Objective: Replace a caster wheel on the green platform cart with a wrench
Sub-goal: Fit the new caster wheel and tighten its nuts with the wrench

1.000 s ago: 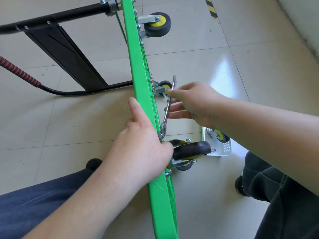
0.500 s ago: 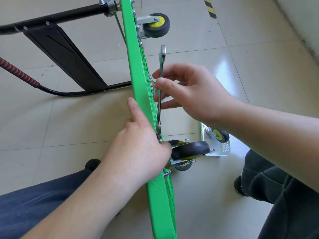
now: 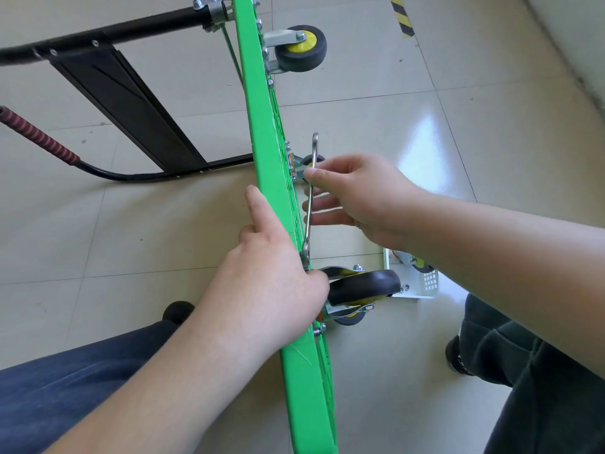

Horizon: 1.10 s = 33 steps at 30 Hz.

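The green platform cart stands on its edge, seen edge-on down the middle of the view. My left hand grips the deck edge, with the index finger laid along it. A black caster wheel in a metal bracket sits right beside that hand. My right hand pinches the shaft of a silver wrench. The wrench's lower end sits at a fastener just above the caster bracket. Two more casters, a yellow-hubbed wheel and a half-hidden one, are fixed farther along the deck.
The black folding handle with a red grip lies on the tiled floor at left. A white tray with a spare caster sits on the floor behind my right arm. My legs are at the bottom corners.
My right hand swung the wrench's free end away from the deck and lowered it again. The left hand stayed on the deck edge.
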### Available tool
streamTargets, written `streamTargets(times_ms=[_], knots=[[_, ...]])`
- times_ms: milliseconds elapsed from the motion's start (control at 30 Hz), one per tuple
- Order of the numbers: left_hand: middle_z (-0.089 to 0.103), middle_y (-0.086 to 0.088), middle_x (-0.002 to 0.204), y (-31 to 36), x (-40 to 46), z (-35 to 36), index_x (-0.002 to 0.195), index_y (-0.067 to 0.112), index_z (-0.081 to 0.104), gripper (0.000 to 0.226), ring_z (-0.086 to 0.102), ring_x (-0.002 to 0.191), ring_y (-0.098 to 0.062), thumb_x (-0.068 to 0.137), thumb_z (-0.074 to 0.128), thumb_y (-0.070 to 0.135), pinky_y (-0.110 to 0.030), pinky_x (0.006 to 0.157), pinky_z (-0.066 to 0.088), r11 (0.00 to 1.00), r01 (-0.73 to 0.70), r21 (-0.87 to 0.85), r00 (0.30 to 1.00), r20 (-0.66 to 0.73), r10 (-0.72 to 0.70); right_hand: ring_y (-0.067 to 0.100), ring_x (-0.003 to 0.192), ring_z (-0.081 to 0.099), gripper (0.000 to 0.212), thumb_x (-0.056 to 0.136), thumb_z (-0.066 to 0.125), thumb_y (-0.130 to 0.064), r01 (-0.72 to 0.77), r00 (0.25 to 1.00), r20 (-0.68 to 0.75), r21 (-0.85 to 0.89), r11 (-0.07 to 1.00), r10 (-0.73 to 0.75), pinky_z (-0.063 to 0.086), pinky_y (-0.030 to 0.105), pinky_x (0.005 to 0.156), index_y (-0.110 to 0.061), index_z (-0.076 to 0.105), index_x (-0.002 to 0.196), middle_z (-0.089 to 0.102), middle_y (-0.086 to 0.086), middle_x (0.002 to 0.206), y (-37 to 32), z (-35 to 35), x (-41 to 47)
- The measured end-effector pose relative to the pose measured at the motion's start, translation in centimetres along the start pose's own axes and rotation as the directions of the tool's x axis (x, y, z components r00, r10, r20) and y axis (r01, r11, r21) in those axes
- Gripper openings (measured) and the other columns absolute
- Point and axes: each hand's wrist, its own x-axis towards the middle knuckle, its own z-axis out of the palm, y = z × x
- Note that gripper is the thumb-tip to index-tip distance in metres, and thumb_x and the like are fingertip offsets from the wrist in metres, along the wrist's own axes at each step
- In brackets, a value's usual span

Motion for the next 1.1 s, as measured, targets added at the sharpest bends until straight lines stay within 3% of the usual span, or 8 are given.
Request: streamTargets(times_ms=[167,333,467,600,733,867,1100], knots=[[0.047,-0.009,0.149,-0.1,0.0,0.0,0.157,0.019,-0.030,0.118,0.058,0.113,-0.029,0.090,0.065,0.039,-0.031,0.077,0.036,1.000,-0.008,0.007,1.000,0.000,0.008,0.029,0.069,0.075,0.025,0.102,0.063,-0.013,-0.215,0.977,0.002,0.053,0.975,0.215,0.064,0.037,0.070,0.009,0.060,0.115,0.070,0.016,0.080,1.8,-0.1,1.1],[0.047,-0.008,0.147,-0.2,0.2,0.1,0.157,0.018,-0.032,0.117,0.048,0.093,-0.022,0.091,0.063,0.040,-0.032,0.074,0.037,1.000,-0.021,-0.002,1.000,0.015,0.021,0.021,0.054,0.070,0.013,0.102,0.062,-0.010,-0.370,0.926,-0.049,0.066,0.927,0.374,0.065,0.034,0.062,0.002,0.061,0.097,0.065,0.012,0.069,3.2,0.2,1.3],[0.048,-0.008,0.145,-0.3,0.3,0.1,0.157,0.018,-0.032,0.117,0.045,0.091,-0.021,0.092,0.063,0.040,-0.032,0.074,0.038,1.000,-0.021,-0.001,1.000,0.021,0.021,0.021,0.050,0.067,0.016,0.102,0.061,-0.010,-0.409,0.909,-0.068,0.039,0.912,0.411,0.065,0.036,0.066,-0.001,0.060,0.089,0.063,0.010,0.060,3.1,-0.1,1.2],[0.050,-0.008,0.143,-0.3,0.2,0.1,0.157,0.018,-0.031,0.118,0.047,0.091,-0.023,0.090,0.063,0.040,-0.033,0.074,0.039,1.000,-0.023,-0.001,1.000,0.016,0.023,0.022,0.048,0.068,0.015,0.103,0.059,-0.009,-0.405,0.910,-0.080,0.045,0.913,0.407,0.065,0.036,0.061,0.001,0.059,0.092,0.063,0.010,0.053,2.8,-0.2,1.0],[0.049,-0.009,0.146,-0.2,0.2,0.0,0.157,0.018,-0.031,0.118,0.047,0.093,-0.023,0.091,0.064,0.041,-0.033,0.076,0.039,1.000,-0.015,-0.005,1.000,0.011,0.016,0.027,0.057,0.072,0.018,0.104,0.058,-0.011,-0.284,0.949,-0.114,0.100,0.954,0.294,0.065,0.039,0.065,0.007,0.060,0.104,0.067,0.015,0.068,2.3,-0.7,1.0],[0.049,-0.009,0.146,-0.1,0.1,0.1,0.157,0.018,-0.032,0.119,0.059,0.103,-0.028,0.090,0.064,0.042,-0.034,0.075,0.041,1.000,-0.011,0.014,1.000,-0.005,0.011,0.027,0.066,0.074,0.020,0.104,0.058,-0.013,-0.094,0.989,-0.096,0.160,0.983,0.111,0.064,0.039,0.071,0.005,0.059,0.114,0.063,0.013,0.077,0.8,-1.3,0.8],[0.050,-0.009,0.145,-0.2,0.2,0.2,0.157,0.019,-0.031,0.122,0.058,0.104,-0.029,0.089,0.066,0.045,-0.034,0.075,0.040,1.000,-0.007,0.004,1.000,-0.017,0.007,0.024,0.074,0.070,0.010,0.103,0.060,-0.014,0.277,0.961,0.019,-0.046,0.960,-0.276,0.064,0.039,0.072,-0.005,0.064,0.107,0.068,0.016,0.091,-2.2,-0.9,-1.4]])
